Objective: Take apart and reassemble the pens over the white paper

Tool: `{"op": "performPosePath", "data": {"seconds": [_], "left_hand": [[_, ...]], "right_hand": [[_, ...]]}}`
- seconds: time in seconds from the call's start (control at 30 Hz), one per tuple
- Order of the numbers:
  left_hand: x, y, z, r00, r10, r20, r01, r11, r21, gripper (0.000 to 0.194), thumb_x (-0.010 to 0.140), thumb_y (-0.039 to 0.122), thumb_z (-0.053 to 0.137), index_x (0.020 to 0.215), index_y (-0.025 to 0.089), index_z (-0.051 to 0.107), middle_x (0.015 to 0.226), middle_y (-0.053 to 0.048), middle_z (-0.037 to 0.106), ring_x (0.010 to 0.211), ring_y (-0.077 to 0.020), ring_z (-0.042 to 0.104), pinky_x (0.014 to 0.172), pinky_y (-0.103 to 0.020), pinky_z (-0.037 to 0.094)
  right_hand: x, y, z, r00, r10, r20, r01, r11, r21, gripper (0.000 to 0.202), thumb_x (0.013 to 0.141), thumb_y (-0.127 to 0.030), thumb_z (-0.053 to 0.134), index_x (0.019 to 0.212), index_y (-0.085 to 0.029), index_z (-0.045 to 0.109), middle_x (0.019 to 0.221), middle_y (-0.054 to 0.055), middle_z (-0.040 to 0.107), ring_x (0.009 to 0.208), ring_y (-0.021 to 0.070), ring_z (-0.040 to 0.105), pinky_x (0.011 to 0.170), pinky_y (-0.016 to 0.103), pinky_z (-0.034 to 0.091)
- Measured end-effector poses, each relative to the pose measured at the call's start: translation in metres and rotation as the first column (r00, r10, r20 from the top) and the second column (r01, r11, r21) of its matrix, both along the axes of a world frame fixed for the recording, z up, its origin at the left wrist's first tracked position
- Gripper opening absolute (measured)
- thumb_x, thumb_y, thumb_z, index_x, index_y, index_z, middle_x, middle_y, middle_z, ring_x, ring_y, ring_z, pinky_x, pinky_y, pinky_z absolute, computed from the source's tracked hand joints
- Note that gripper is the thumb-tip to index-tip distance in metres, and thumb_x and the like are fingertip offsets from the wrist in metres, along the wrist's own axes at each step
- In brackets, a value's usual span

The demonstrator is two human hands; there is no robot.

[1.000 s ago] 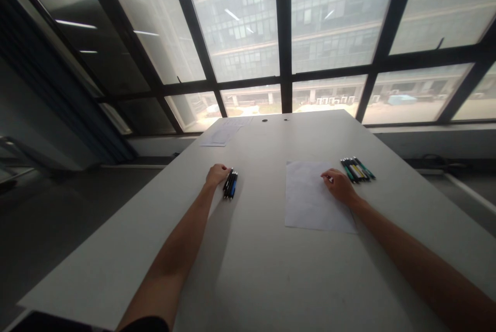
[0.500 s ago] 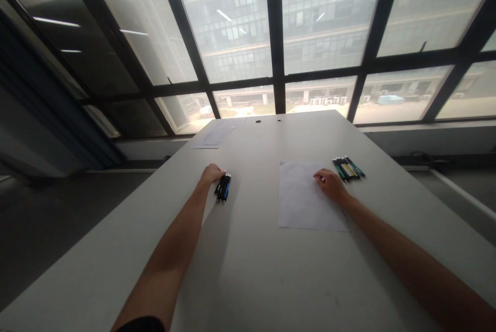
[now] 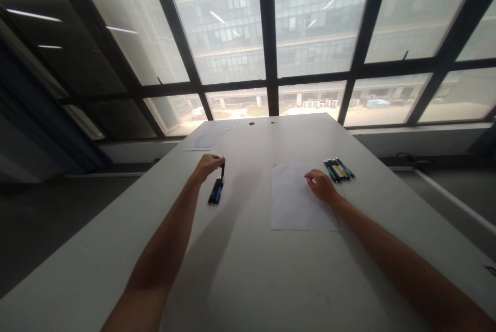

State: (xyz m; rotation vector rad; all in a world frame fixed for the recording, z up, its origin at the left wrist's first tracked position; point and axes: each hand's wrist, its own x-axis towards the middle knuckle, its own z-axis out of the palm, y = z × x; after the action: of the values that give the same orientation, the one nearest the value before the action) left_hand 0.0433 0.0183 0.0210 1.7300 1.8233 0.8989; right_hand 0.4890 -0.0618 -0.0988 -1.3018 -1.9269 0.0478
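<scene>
firstly, left hand [image 3: 207, 165], left of centre: fingertips pinched on one dark pen [image 3: 223, 168]; just below, a bunch of black and blue pens [image 3: 214, 194]. next, right hand [image 3: 321, 185], right of centre: fingers curled over white sheet [image 3: 289, 205], grip cannot be told; beside it, a row of assorted pens [image 3: 339, 170]. beyond, centre left: loose papers [image 3: 202, 140].

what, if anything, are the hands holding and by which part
The left hand pinches a dark pen near its upper end. The right hand is over the white paper; whether it holds anything cannot be told.
</scene>
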Motion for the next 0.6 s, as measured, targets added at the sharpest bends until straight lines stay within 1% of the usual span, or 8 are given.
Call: {"op": "performPosePath", "data": {"seconds": [0.1,0.2,0.3,0.37,0.43,0.5,0.53,0.6], "left_hand": [[0.046,-0.01,0.004,0.986,-0.121,0.117,0.124,0.992,-0.024,0.032,0.068,0.043,0.067,0.073,0.012,0.068,0.062,-0.004,0.064,0.057,-0.0112,0.054,0.05,-0.021,0.037],[0.093,-0.013,0.002,0.94,-0.226,0.256,0.256,0.963,-0.09,0.031,0.072,0.043,0.066,0.075,0.012,0.067,0.068,-0.006,0.066,0.06,-0.0107,0.056,0.051,-0.02,0.038],[0.14,-0.012,-0.008,0.822,-0.338,0.457,0.422,0.902,-0.092,0.028,0.077,0.039,0.067,0.075,0.011,0.065,0.079,-0.012,0.07,0.06,-0.0097,0.056,0.048,-0.02,0.037],[0.17,-0.012,-0.017,0.725,-0.341,0.598,0.479,0.874,-0.082,0.024,0.077,0.035,0.069,0.075,0.011,0.064,0.087,-0.015,0.072,0.059,-0.0084,0.055,0.047,-0.02,0.037],[0.199,-0.013,-0.03,0.675,-0.274,0.686,0.447,0.89,-0.085,0.022,0.077,0.032,0.07,0.073,0.012,0.062,0.087,-0.014,0.073,0.057,-0.0069,0.053,0.047,-0.019,0.039],[0.223,-0.016,-0.045,0.627,-0.19,0.755,0.396,0.913,-0.098,0.023,0.076,0.03,0.074,0.071,0.012,0.06,0.081,-0.012,0.072,0.054,-0.006,0.053,0.049,-0.019,0.042],[0.233,-0.018,-0.052,0.584,-0.152,0.797,0.355,0.931,-0.082,0.025,0.073,0.029,0.077,0.07,0.012,0.059,0.076,-0.01,0.07,0.053,-0.0058,0.053,0.05,-0.019,0.043],[0.247,-0.021,-0.065,0.45,-0.153,0.88,0.312,0.95,0.006,0.029,0.07,0.028,0.082,0.071,0.013,0.057,0.075,-0.008,0.069,0.061,-0.0083,0.061,0.058,-0.019,0.049]], "right_hand": [[-0.001,-0.001,0.003,1.0,0.013,-0.015,-0.013,1.0,0.012,0.018,0.089,-0.017,0.051,0.088,-0.019,0.069,0.088,0.007,0.068,0.086,0.0204,0.06,0.083,0.032,0.047],[-0.003,-0.002,0.005,0.997,0.026,-0.071,-0.025,1.0,0.008,0.018,0.09,-0.018,0.051,0.088,-0.019,0.069,0.086,0.006,0.068,0.082,0.0194,0.06,0.078,0.031,0.048],[-0.004,-0.003,0.008,0.99,0.05,-0.135,-0.052,0.998,-0.017,0.018,0.09,-0.02,0.052,0.088,-0.019,0.07,0.083,0.005,0.068,0.076,0.0178,0.06,0.072,0.029,0.049],[-0.003,-0.004,0.01,0.98,0.087,-0.178,-0.096,0.995,-0.04,0.019,0.091,-0.022,0.052,0.088,-0.019,0.07,0.083,0.005,0.069,0.074,0.0166,0.06,0.069,0.027,0.048],[-0.003,-0.004,0.011,0.968,0.112,-0.225,-0.127,0.991,-0.05,0.019,0.09,-0.022,0.052,0.088,-0.019,0.07,0.084,0.005,0.07,0.073,0.0159,0.061,0.066,0.026,0.048],[-0.002,-0.004,0.01,0.955,0.126,-0.269,-0.146,0.988,-0.055,0.019,0.089,-0.023,0.053,0.088,-0.019,0.071,0.085,0.005,0.072,0.073,0.0159,0.062,0.065,0.026,0.048],[-0.002,-0.003,0.01,0.946,0.132,-0.295,-0.156,0.986,-0.061,0.019,0.089,-0.024,0.053,0.088,-0.019,0.071,0.084,0.005,0.072,0.072,0.0159,0.063,0.064,0.026,0.047],[-0.002,-0.003,0.009,0.92,0.14,-0.367,-0.184,0.979,-0.088,0.022,0.09,-0.03,0.053,0.089,-0.018,0.072,0.079,0.004,0.072,0.067,0.0154,0.062,0.061,0.025,0.047]]}}
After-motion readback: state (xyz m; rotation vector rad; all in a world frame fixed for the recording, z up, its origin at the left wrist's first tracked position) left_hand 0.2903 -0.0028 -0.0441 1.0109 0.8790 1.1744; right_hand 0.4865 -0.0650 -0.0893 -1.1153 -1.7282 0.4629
